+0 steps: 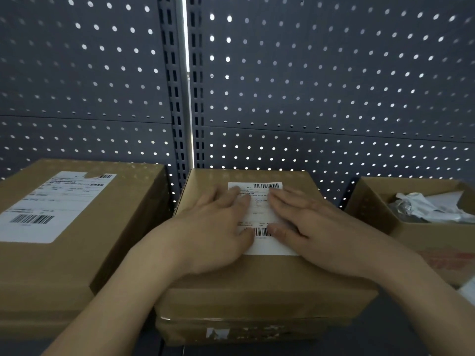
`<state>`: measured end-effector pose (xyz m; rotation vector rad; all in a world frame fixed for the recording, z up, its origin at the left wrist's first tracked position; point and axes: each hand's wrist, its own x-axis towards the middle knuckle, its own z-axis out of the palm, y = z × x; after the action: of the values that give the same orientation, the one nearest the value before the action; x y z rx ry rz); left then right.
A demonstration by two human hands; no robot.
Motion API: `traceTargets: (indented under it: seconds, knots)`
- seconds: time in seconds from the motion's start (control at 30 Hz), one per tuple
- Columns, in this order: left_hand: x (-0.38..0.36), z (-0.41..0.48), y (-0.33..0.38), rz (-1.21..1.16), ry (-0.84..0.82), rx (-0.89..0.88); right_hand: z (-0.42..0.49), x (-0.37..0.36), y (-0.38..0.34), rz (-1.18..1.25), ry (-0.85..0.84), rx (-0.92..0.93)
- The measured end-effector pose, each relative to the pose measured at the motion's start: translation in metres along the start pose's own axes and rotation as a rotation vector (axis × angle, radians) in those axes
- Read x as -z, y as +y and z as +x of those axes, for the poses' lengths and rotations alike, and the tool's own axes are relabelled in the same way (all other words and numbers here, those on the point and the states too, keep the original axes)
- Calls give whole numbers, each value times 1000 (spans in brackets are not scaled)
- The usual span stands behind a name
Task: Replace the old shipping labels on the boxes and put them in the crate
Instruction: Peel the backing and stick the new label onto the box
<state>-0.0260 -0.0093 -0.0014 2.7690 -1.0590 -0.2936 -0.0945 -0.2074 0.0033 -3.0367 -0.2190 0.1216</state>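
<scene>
Cardboard box (257, 278) in the middle, sitting on another box (231, 332), has a white label (259, 211) on top. Both the left hand (216, 227) and right hand (308, 227) lie flat on it, grip open, fingers straight, pressing down. A labelled box (77, 253) sits just left.
</scene>
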Motion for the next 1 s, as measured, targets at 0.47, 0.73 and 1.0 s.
traceTargets:
  seconds: [0.47,0.73,1.0]
  knots:
    - [-7,27,1,51,-49,-13,27,-10,6,-20,-77,-32]
    - [1,30,-12,-52,64,-40,36,-3,5,11,64,4]
    - [-8,34,-17,39,-14,-23,38,-5,3,-15,-34,3]
